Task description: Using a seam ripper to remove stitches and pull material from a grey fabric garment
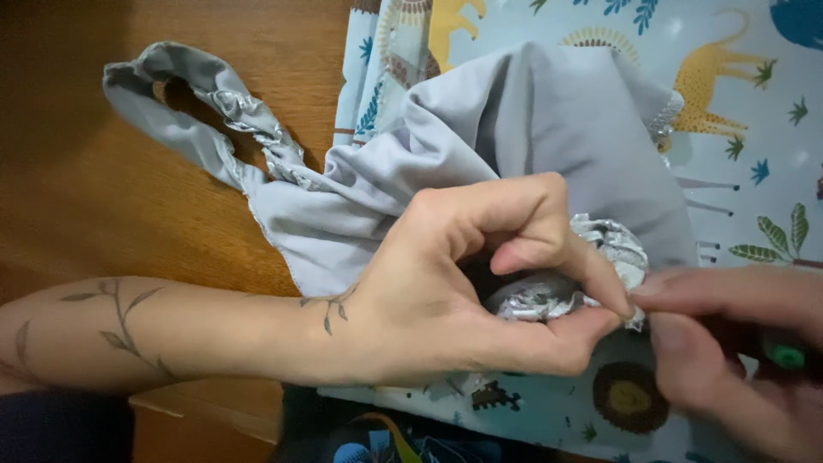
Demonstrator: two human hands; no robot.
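A grey cloth (514, 137) lies crumpled on a brown wooden bench (77, 180), half over an animal-print sheet (746, 103) to its right. The left hand (463, 291) rests on the cloth's lower edge, its fingers (591, 321) pinching a gathered, shiny hem (591, 270). Right of the cloth, the right hand (729, 343) grips a small dark thing with a green spot (787, 356).

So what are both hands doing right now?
Left hand: closed, pinching the gathered silver trim of the grey cloth.
Right hand: blurred; grip cannot be told.
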